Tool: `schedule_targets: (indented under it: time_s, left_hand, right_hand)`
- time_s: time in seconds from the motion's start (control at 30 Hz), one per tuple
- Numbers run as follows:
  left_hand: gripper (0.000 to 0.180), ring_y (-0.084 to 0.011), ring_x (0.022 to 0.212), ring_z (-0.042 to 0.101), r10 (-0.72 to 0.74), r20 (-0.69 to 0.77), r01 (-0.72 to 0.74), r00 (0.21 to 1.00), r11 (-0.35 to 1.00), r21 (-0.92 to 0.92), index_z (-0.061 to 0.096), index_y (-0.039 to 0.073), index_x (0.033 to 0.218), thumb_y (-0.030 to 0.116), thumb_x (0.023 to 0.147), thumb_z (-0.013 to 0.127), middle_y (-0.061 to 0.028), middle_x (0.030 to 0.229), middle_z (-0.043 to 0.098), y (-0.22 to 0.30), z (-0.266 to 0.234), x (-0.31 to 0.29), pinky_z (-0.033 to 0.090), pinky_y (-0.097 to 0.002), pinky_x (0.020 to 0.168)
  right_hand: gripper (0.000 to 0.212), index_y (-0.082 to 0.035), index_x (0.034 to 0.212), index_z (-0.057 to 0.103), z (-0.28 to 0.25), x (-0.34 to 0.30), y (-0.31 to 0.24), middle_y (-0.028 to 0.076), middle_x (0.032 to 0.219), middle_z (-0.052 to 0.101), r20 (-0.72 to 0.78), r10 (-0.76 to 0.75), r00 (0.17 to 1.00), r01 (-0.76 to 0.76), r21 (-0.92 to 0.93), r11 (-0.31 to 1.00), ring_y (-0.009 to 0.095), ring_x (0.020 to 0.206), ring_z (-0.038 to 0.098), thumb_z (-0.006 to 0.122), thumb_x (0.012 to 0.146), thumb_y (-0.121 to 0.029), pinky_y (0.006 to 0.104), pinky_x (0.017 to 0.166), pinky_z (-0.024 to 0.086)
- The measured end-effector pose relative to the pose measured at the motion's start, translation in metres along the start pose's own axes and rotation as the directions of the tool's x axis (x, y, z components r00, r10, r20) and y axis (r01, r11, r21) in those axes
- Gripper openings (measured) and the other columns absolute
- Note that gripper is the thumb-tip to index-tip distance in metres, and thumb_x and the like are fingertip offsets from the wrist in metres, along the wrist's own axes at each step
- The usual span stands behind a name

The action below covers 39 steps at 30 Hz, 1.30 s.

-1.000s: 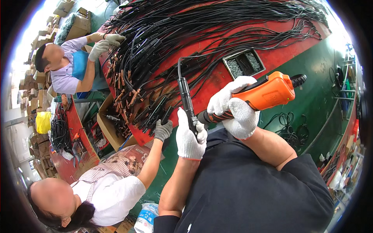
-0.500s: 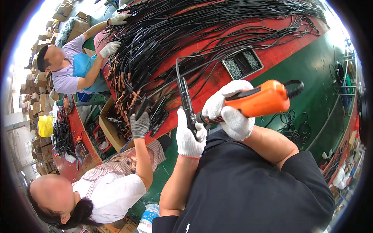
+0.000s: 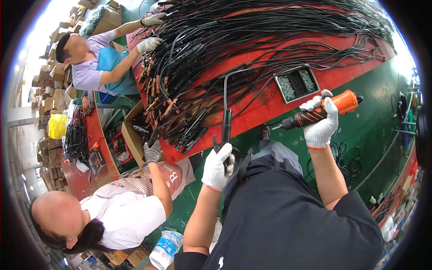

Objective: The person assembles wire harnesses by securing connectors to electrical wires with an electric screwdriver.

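My left hand [image 3: 217,170], in a white knit glove, is closed round the lower end of a black welding electrode holder [image 3: 226,126]. The holder stands roughly upright in view, its cable [image 3: 226,87] rising from the top and bending right over the table. Farther right, my gloved right hand [image 3: 323,127] grips an orange and black electric screwdriver [image 3: 345,102] by its striped section. Its thin bit points left, well apart from the holder. My fingers partly cover both things.
On the red table [image 3: 265,108] lie many black cables [image 3: 279,27], copper-ended holders [image 3: 155,92] and a two-part screw tray [image 3: 298,85]. Two co-workers in gloves, one at far left [image 3: 105,60] and one at near left [image 3: 123,209], work beside it. An open cardboard box [image 3: 130,132] stands between them.
My right hand has swung the screwdriver right, away from the holder, and turned it so its bit shows. My left hand has stayed shut on the holder. The near co-worker's hand has lowered slightly.
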<state>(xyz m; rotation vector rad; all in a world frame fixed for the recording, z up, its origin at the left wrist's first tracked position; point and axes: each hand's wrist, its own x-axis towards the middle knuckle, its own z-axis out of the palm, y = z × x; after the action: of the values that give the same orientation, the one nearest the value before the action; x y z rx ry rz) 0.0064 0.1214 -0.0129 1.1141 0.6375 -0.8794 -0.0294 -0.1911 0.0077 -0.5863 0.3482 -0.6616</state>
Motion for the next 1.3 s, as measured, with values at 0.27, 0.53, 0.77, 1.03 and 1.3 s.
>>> schedule_targets:
  time_s: [0.27, 0.53, 0.77, 1.03, 1.3]
  left_hand:
    - [0.037, -0.0100, 0.046, 0.051, 0.367, -0.261, -0.113, 0.893, 0.743, 0.659, 0.064, 0.006, 0.096, 0.040, 0.096, 0.076, -0.0014, 0.064, 0.059, 0.015, -0.102, 0.018, 0.039, -0.0290, 0.043]
    - [0.057, -0.0455, 0.100, 0.069, 0.600, -0.102, 0.117, 0.794, 0.015, 0.993, 0.068, 0.005, 0.112, 0.057, 0.090, 0.071, -0.0251, 0.103, 0.074, 0.041, -0.155, 0.062, 0.052, -0.0503, 0.089]
    - [0.056, -0.0440, 0.106, 0.069, 0.701, -0.036, 0.077, 0.712, -0.027, 0.997, 0.071, 0.006, 0.118, 0.056, 0.092, 0.066, -0.0264, 0.110, 0.073, 0.094, -0.150, 0.088, 0.052, -0.0509, 0.094]
    - [0.052, -0.0450, 0.108, 0.066, 0.760, -0.033, 0.131, 0.649, -0.069, 0.989, 0.072, 0.004, 0.118, 0.049, 0.091, 0.066, -0.0233, 0.117, 0.072, 0.079, -0.186, 0.119, 0.052, -0.0534, 0.096]
    - [0.058, -0.0406, 0.120, 0.065, 0.615, -0.215, 0.272, 0.758, 0.000, 0.962, 0.067, 0.007, 0.133, 0.052, 0.096, 0.063, -0.0220, 0.129, 0.070, 0.081, -0.153, 0.112, 0.050, -0.0487, 0.103]
  right_hand:
    - [0.019, -0.012, 0.095, 0.056, -0.090, 0.015, 0.023, 0.002, 0.071, 0.058, -0.559, 0.223, 0.799, -0.204, 0.097, 0.974, 0.019, 0.059, 0.059, 0.071, 0.093, -0.024, 0.0423, 0.060, 0.056]
    - [0.024, -0.015, 0.085, 0.051, -0.119, 0.046, 0.033, -0.001, 0.068, 0.057, -0.541, 0.280, 0.793, -0.252, 0.128, 0.959, 0.017, 0.058, 0.058, 0.070, 0.095, -0.027, 0.0395, 0.062, 0.056]
    - [0.025, -0.012, 0.084, 0.052, -0.100, 0.072, 0.024, 0.001, 0.072, 0.056, -0.597, 0.206, 0.775, -0.190, 0.091, 0.978, 0.016, 0.060, 0.056, 0.071, 0.094, -0.025, 0.0370, 0.062, 0.054]
    - [0.029, -0.018, 0.075, 0.050, -0.142, 0.093, 0.064, -0.001, 0.058, 0.049, -0.551, 0.315, 0.773, -0.248, 0.195, 0.949, 0.018, 0.050, 0.052, 0.073, 0.091, -0.025, 0.0359, 0.050, 0.047]
    - [0.027, -0.013, 0.085, 0.051, -0.161, 0.128, 0.073, 0.004, 0.065, 0.053, -0.614, 0.290, 0.734, -0.239, 0.167, 0.957, 0.023, 0.054, 0.057, 0.074, 0.093, -0.025, 0.0420, 0.053, 0.051]
